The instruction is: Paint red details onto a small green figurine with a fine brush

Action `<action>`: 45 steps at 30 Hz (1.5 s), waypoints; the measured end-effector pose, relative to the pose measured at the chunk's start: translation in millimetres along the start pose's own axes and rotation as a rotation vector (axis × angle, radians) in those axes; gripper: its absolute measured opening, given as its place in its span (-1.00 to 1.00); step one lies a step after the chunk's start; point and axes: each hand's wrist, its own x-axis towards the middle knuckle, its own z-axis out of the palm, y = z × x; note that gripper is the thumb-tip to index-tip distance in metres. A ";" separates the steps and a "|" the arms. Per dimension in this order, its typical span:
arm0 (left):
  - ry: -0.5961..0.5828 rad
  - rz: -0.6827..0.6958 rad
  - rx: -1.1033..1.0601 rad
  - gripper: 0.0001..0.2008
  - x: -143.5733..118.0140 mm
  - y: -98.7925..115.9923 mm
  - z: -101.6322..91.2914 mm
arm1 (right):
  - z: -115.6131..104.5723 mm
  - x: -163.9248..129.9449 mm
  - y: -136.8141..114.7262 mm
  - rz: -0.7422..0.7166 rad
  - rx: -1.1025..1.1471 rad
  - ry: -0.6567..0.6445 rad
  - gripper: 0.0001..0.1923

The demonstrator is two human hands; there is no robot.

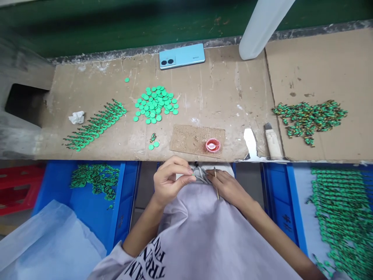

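Green disc (193, 177), a small one, sits pinched between the fingertips of the left hand (170, 179), just off the near edge of the cardboard-covered bench (227, 89) and over the pale apron on the person's lap. The left hand's fingers are closed together on it. The right hand (229, 186) lies just beside, its fingers closed around a thin stick (216, 182) that stands nearly upright, close to the disc but not clearly touching it.

Bare cardboard lies open directly ahead of both hands, between a cork pad (192, 139) carrying one red cap (213, 145) and the far wall. To the left, two loose discs (153, 145) lie near the bench edge. Further back is one heap of green discs (155, 104), too many to count, and one slanted row of green assembled pieces (96, 124). One crumpled tissue (77, 117) lies at the left end. One blue phone (182, 55) rests at the far edge. On the right, one heap of darker green pieces (310, 116) and one scraper (272, 142). Two blue bins (128, 194) flank the lap.
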 end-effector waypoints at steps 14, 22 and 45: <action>-0.108 0.230 0.121 -0.82 2.4 12.5 4.5 | 8.5 12.4 -7.1 0.037 -0.021 -0.276 -0.84; -0.190 0.440 0.337 -0.87 0.6 28.5 1.1 | 11.1 13.5 -6.5 0.039 0.097 -0.170 -0.80; -0.233 0.215 0.135 -0.90 11.0 23.3 22.8 | -92.1 74.8 -54.4 0.184 1.035 0.610 -0.73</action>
